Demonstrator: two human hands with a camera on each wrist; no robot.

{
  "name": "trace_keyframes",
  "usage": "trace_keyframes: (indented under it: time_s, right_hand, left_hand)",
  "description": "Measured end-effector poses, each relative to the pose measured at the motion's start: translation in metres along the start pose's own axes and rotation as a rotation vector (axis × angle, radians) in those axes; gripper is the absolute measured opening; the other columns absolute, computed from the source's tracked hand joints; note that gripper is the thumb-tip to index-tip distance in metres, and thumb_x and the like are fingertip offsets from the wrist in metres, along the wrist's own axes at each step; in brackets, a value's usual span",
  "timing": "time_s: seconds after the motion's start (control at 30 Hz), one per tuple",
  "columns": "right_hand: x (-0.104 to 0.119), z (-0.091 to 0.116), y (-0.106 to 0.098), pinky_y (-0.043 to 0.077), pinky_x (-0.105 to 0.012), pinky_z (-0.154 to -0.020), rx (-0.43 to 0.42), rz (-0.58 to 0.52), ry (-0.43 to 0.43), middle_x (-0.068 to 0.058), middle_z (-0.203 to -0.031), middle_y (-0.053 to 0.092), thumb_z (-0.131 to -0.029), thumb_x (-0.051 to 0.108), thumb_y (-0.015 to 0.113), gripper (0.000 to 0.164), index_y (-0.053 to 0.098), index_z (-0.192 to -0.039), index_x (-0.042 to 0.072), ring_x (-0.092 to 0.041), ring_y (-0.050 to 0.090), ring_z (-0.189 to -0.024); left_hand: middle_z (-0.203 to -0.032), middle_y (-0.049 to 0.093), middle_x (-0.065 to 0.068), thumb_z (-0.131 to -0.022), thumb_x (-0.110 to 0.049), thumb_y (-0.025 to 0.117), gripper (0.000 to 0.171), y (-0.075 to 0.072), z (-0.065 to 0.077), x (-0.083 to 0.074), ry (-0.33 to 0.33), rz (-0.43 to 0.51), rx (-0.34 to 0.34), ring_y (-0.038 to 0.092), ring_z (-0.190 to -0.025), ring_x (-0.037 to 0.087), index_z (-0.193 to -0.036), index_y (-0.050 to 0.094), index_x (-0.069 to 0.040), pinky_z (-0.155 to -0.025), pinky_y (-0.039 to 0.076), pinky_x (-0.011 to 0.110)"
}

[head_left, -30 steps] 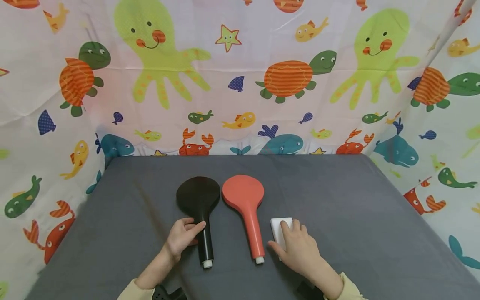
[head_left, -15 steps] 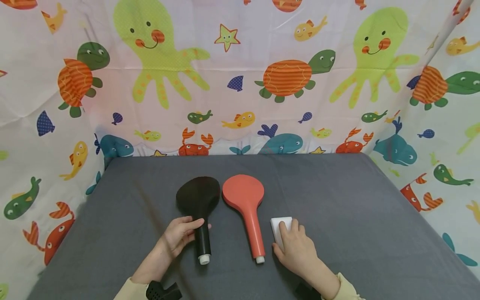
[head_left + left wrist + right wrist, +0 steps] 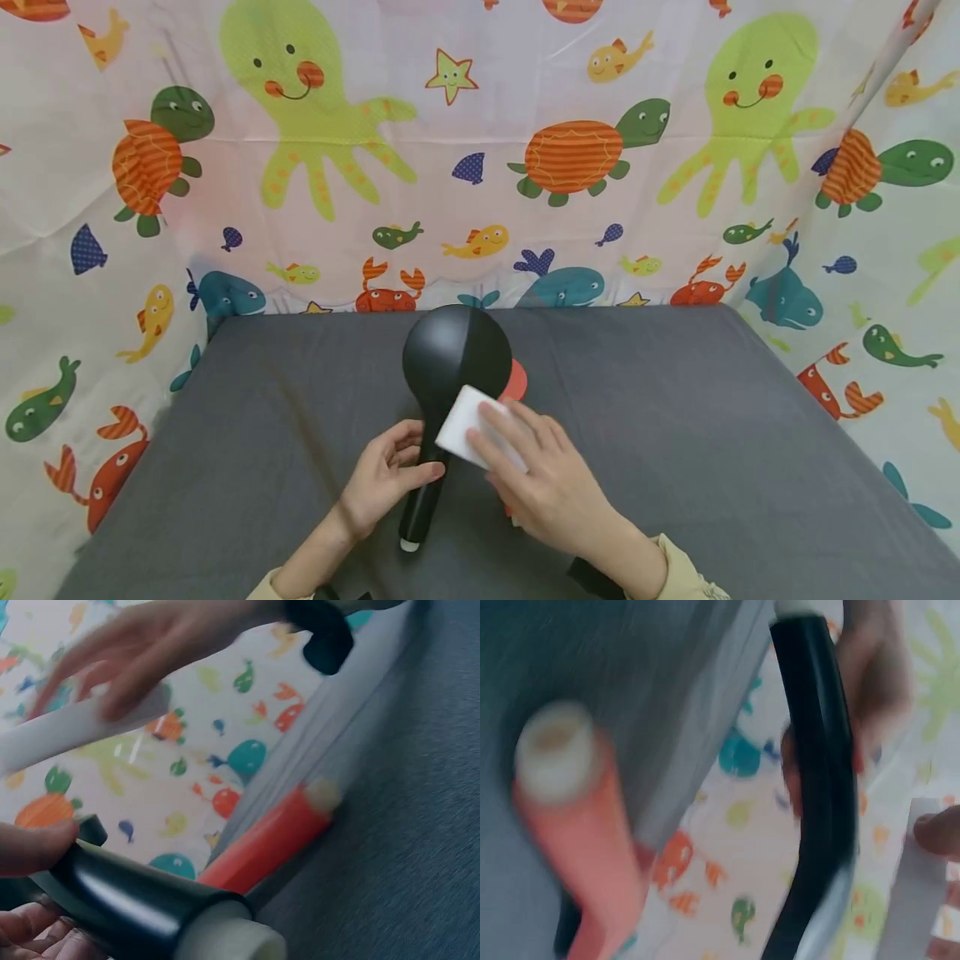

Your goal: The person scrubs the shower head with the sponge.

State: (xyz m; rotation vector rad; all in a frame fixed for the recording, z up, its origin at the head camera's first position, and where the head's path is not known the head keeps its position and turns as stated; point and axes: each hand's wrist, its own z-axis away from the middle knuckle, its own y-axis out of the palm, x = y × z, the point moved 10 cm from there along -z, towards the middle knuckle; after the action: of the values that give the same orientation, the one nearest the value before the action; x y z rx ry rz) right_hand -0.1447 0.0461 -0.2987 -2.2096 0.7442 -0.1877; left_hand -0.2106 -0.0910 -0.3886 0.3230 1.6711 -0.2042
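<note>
My left hand grips the handle of a black shower head, its round head tilted up and to the right. Between the fingers and thumb of my right hand is a white sponge block, which overlaps the black shower head's neck in the head view. In the left wrist view the sponge shows apart from the black handle. A coral-red shower head lies on the table, mostly hidden behind my right hand; its handle shows in the left wrist view.
A grey cloth covers the table. Around its back and sides hangs a white curtain printed with sea animals. A blurred thin dark line crosses the left part of the head view.
My left hand has lifted and tilted the black shower head to the right. My right hand has picked the sponge off the table and brought it left to the black shower head.
</note>
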Motion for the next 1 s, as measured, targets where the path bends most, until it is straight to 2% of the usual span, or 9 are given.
trace_keyframes:
  time_s: [0.13, 0.23, 0.3, 0.37, 0.5, 0.6, 0.7, 0.83, 1.0]
  right_hand:
    - [0.024, -0.011, 0.013, 0.041, -0.046, -0.090, 0.042, 0.019, -0.151, -0.011, -0.142, 0.040, -0.077, 0.013, 0.074, 0.060, 0.050, -0.133, 0.013, -0.035, 0.037, -0.129]
    - [0.018, -0.017, 0.021, 0.037, -0.046, -0.096, 0.088, 0.042, -0.149, -0.009, -0.144, 0.038, -0.062, 0.016, 0.085, 0.080, 0.049, -0.134, 0.016, -0.032, 0.032, -0.132]
    - [0.007, -0.024, 0.020, 0.034, -0.047, -0.099, 0.070, 0.042, -0.123, -0.008, -0.143, 0.038, -0.067, 0.016, 0.083, 0.075, 0.050, -0.134, 0.016, -0.032, 0.032, -0.132]
    - [-0.008, -0.032, 0.014, 0.033, -0.048, -0.099, 0.022, 0.026, -0.080, -0.010, -0.142, 0.040, -0.078, 0.018, 0.074, 0.060, 0.050, -0.133, 0.015, -0.033, 0.033, -0.131]
    - [-0.049, -0.042, -0.006, 0.032, -0.052, -0.096, -0.128, -0.048, 0.091, -0.013, -0.140, 0.042, -0.096, 0.026, 0.049, 0.037, 0.053, -0.131, 0.012, -0.036, 0.035, -0.128]
    - [-0.075, -0.041, -0.015, 0.033, -0.053, -0.092, -0.214, -0.083, 0.237, -0.015, -0.139, 0.042, -0.099, 0.032, 0.042, 0.040, 0.053, -0.130, 0.010, -0.036, 0.035, -0.126]
    - [-0.079, -0.034, -0.015, 0.034, -0.054, -0.091, -0.248, -0.068, 0.284, -0.017, -0.138, 0.042, -0.098, 0.031, 0.042, 0.041, 0.053, -0.130, 0.008, -0.037, 0.036, -0.124]
    - [-0.045, -0.025, -0.004, 0.035, -0.055, -0.091, -0.236, -0.055, 0.121, -0.018, -0.135, 0.045, -0.098, 0.026, 0.043, 0.037, 0.055, -0.127, 0.007, -0.041, 0.039, -0.122]
    - [0.007, -0.012, 0.019, 0.035, -0.048, -0.094, -0.115, -0.123, -0.122, -0.015, -0.137, 0.045, -0.099, 0.024, 0.043, 0.035, 0.055, -0.127, 0.010, -0.038, 0.038, -0.125]
  left_hand:
    - [-0.111, 0.057, 0.020, -0.083, -0.001, 0.067, 0.045, 0.021, 0.003, -0.006, 0.048, 0.009, 0.083, 0.061, -0.096, 0.022, -0.122, 0.047, 0.007, -0.080, 0.052, 0.034]
    - [-0.111, 0.056, 0.019, -0.081, -0.001, 0.068, 0.047, 0.028, 0.005, -0.006, 0.044, 0.010, 0.091, 0.061, -0.095, 0.021, -0.122, 0.046, 0.006, -0.077, 0.053, 0.033]
    - [-0.109, 0.056, 0.019, -0.080, -0.001, 0.069, 0.045, 0.029, 0.006, -0.005, 0.031, 0.013, 0.095, 0.060, -0.094, 0.021, -0.119, 0.048, 0.007, -0.076, 0.053, 0.032]
    - [-0.105, 0.057, 0.020, -0.079, 0.000, 0.070, 0.042, 0.030, 0.005, -0.004, 0.028, 0.014, 0.096, 0.060, -0.092, 0.020, -0.115, 0.051, 0.007, -0.074, 0.054, 0.031]
    - [-0.100, 0.058, 0.022, -0.078, -0.003, 0.073, 0.039, 0.032, 0.004, -0.005, 0.044, 0.008, 0.112, 0.061, -0.089, 0.019, -0.110, 0.055, 0.006, -0.074, 0.054, 0.031]
    - [-0.099, 0.059, 0.021, -0.077, -0.006, 0.075, 0.040, 0.031, 0.005, -0.006, 0.059, -0.006, 0.107, 0.061, -0.089, 0.019, -0.110, 0.056, 0.004, -0.075, 0.054, 0.031]
    - [-0.099, 0.059, 0.020, -0.077, -0.006, 0.075, 0.039, 0.030, 0.005, -0.007, 0.067, -0.016, 0.096, 0.061, -0.089, 0.019, -0.110, 0.056, 0.003, -0.075, 0.054, 0.032]
    - [-0.099, 0.060, 0.021, -0.076, -0.002, 0.074, 0.038, 0.027, 0.004, -0.005, 0.056, -0.013, 0.064, 0.062, -0.088, 0.019, -0.109, 0.056, 0.004, -0.072, 0.054, 0.033]
    - [-0.104, 0.060, 0.020, -0.076, -0.001, 0.073, 0.044, 0.024, 0.005, -0.002, 0.050, -0.002, 0.034, 0.063, -0.090, 0.022, -0.115, 0.052, 0.005, -0.074, 0.054, 0.035]
